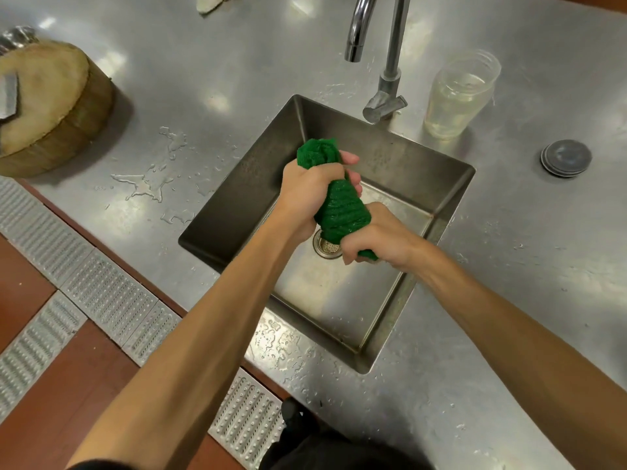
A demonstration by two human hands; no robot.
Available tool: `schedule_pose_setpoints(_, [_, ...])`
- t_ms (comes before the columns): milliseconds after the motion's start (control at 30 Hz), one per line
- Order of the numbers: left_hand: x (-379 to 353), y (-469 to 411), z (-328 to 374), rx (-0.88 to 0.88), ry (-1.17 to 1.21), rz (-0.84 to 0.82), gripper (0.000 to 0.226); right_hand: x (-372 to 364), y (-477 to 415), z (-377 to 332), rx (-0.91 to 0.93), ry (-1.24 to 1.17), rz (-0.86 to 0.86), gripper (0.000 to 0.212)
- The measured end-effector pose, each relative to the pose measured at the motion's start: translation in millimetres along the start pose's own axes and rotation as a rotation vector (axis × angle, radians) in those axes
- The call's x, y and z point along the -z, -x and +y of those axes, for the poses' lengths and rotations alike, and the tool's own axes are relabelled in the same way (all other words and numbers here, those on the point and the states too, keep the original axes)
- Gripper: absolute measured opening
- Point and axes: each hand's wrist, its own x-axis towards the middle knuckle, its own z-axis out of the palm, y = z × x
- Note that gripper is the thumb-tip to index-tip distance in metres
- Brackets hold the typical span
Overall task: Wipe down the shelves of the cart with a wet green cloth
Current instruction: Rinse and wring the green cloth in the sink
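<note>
While I stand over the one sink [234, 205], my two hands grip one cloth [341, 206], twisted into a roll: my left hand [310, 189] curls round its upper end, my right hand [376, 237] round its lower end, above the drain [327, 247]. One jar [458, 96] beside the tap [390, 62] holds clear liquid.

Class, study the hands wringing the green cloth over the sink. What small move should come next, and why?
Probably lift the cloth clear of the sink: left hand and right hand grip it tightly twisted, and the tap runs no water.
</note>
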Motion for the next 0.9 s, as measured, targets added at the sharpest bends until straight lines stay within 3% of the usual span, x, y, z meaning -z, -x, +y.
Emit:
schedule_pose_setpoints(133, [5,-2,2,0.062,0.166,-0.162,0.022,0,1,-3,-0.025,-0.098,-0.137,0.022])
schedule_pose_setpoints(200, [7,-3,5,0.112,0.235,-0.245,0.022,-4,2,-1,-0.022,-0.178,-0.178,0.032])
schedule_pose_setpoints(367, [2,-9,18,0.19,0.272,-0.376,0.022,-10,-1,1,0.051,-0.506,-0.351,0.037])
schedule_pose_setpoints(567, [0,-11,14,0.239,0.272,-0.527,0.029,-19,2,8,0.067,-0.659,-0.531,0.035])
schedule_pose_setpoints(700, [2,-11,3,0.243,0.329,-0.472,0.025,-11,1,14,0.001,-0.587,-0.517,0.036])
schedule_pose_setpoints(767, [5,-13,-4,0.234,0.354,-0.393,0.023,-5,2,12,-0.046,-0.45,-0.431,0.036])
schedule_pose_setpoints(900, [9,-15,-10,0.231,0.346,-0.268,0.019,-1,7,6,-0.069,-0.196,-0.235,0.016])
